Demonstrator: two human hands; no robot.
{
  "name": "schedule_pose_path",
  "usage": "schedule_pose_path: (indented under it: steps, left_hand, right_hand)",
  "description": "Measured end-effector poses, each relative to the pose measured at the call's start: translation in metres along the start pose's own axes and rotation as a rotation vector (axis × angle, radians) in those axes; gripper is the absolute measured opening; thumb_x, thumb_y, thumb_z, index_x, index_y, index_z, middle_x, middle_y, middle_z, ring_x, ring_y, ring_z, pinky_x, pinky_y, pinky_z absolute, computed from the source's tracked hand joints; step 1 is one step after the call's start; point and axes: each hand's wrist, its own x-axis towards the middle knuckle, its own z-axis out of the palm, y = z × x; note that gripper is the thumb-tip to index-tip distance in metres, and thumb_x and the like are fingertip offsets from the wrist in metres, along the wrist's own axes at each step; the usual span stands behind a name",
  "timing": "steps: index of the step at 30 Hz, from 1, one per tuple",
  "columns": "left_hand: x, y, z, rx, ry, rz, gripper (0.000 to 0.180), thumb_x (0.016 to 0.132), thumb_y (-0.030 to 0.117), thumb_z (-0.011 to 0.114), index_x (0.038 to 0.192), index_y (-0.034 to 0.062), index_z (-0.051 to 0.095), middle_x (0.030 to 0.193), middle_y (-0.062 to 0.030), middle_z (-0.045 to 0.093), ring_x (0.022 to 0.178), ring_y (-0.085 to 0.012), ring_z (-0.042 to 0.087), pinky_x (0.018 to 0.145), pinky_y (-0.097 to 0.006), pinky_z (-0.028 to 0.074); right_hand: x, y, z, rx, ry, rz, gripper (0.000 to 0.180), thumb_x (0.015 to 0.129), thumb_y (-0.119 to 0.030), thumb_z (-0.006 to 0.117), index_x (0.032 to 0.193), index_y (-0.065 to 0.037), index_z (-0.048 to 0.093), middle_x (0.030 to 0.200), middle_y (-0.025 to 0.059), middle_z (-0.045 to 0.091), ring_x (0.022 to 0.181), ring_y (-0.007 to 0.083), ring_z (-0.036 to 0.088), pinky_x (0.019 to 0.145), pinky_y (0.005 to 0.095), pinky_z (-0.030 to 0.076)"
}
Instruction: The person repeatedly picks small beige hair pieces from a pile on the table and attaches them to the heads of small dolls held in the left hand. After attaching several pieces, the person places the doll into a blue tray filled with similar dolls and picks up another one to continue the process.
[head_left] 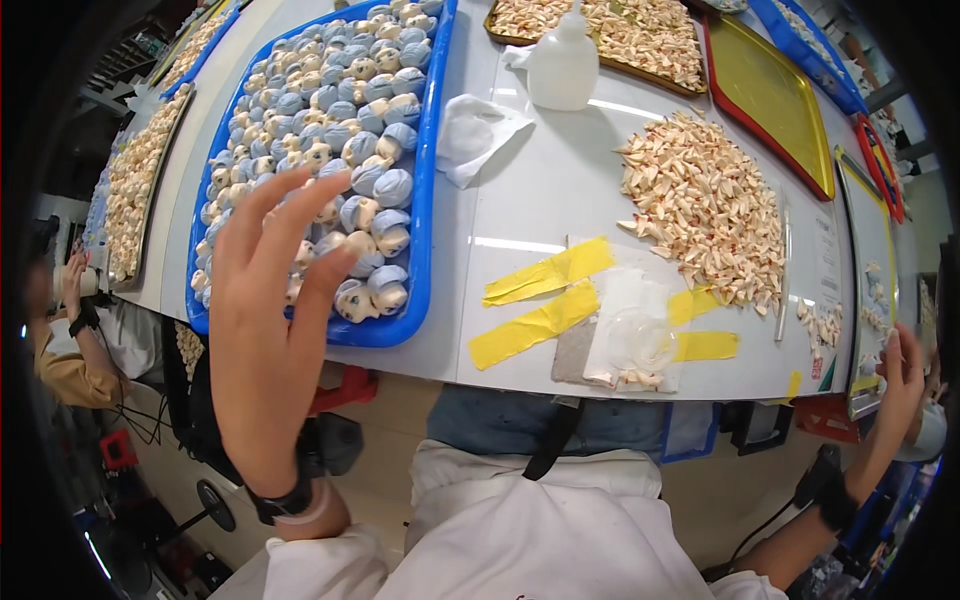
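Note:
My left hand [265,330] is over the near left part of a blue plastic tray [422,270]. Its fingers are spread, the thumb well apart from the forefinger, with nothing between them. Rows of small doll heads [365,215] with cream faces and pale blue hair fill that tray. Far to the right, my right hand [902,375] is at the near end of a shallow tray [862,395] holding a few small pale and bluish pieces [873,290]. The fingers there look drawn together; whatever is between them is too small to make out.
A heap of small cream pieces [710,210] lies right of centre. Yellow tape [545,320] holds a pad with a clear round dish [640,340] near the front edge. Behind are a white bottle [562,65], a cloth [478,135] and a gold tray [770,100]. Another person's hand [73,280] shows far left.

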Motion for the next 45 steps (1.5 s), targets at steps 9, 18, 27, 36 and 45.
schedule_pose_path:
  steps: [9, 18, 27, 36, 45]
  left_hand:
    - [0.009, -0.024, 0.008, 0.008, -0.104, -0.311, 0.023, 0.084, 0.019, 0.053, 0.101, 0.0033, 0.053, 0.087, -0.0054, 0.051, 0.075, -0.0157, 0.044, 0.068, -0.026, 0.039]
    - [0.01, -0.026, 0.014, -0.13, -0.15, -0.159, 0.022, 0.083, 0.015, 0.054, 0.102, 0.0042, 0.051, 0.097, -0.0023, 0.053, 0.075, -0.0101, 0.041, 0.068, -0.023, 0.035]
    - [0.007, -0.045, 0.013, -0.183, 0.049, -0.163, 0.016, 0.082, 0.01, 0.059, 0.093, 0.0038, 0.05, 0.093, -0.0023, 0.053, 0.079, -0.0077, 0.046, 0.067, -0.019, 0.034]
    - [-0.035, 0.002, 0.015, -0.801, 0.162, -0.09, 0.041, 0.078, 0.038, 0.064, 0.093, 0.0032, 0.049, 0.097, -0.0154, 0.052, 0.067, -0.0151, 0.052, 0.054, -0.019, 0.041]
    - [-0.053, 0.041, 0.067, -1.834, -0.257, -0.139, 0.038, 0.072, 0.004, 0.068, 0.104, -0.008, 0.05, 0.103, -0.0235, 0.052, 0.089, -0.0253, 0.058, 0.074, -0.031, 0.051]
  right_hand:
    - [-0.052, -0.086, 0.045, 0.185, -0.126, -0.195, 0.022, 0.084, -0.006, 0.053, 0.104, 0.0, 0.056, 0.099, 0.0065, 0.059, 0.089, 0.0105, 0.053, 0.077, 0.0234, 0.043]
    - [-0.111, -0.166, 0.114, 0.216, -0.62, -0.612, 0.021, 0.059, 0.0, 0.069, 0.078, -0.002, 0.06, 0.077, 0.0079, 0.055, 0.071, 0.0224, 0.052, 0.061, 0.0289, 0.041]
    - [-0.124, -0.163, 0.128, 0.193, -0.461, -0.758, 0.02, 0.059, 0.003, 0.064, 0.076, -0.003, 0.057, 0.076, 0.0064, 0.053, 0.065, 0.0231, 0.049, 0.059, 0.0301, 0.04]
    - [-0.102, -0.162, 0.097, 0.571, -0.429, -0.316, 0.013, 0.072, 0.009, 0.057, 0.084, 0.004, 0.058, 0.081, 0.0078, 0.056, 0.071, 0.0123, 0.051, 0.065, 0.0215, 0.039]
    - [-0.106, -0.166, 0.097, 0.766, -0.506, 0.118, 0.01, 0.076, 0.002, 0.059, 0.085, 0.004, 0.055, 0.076, 0.0132, 0.06, 0.059, 0.015, 0.058, 0.053, 0.0207, 0.045]
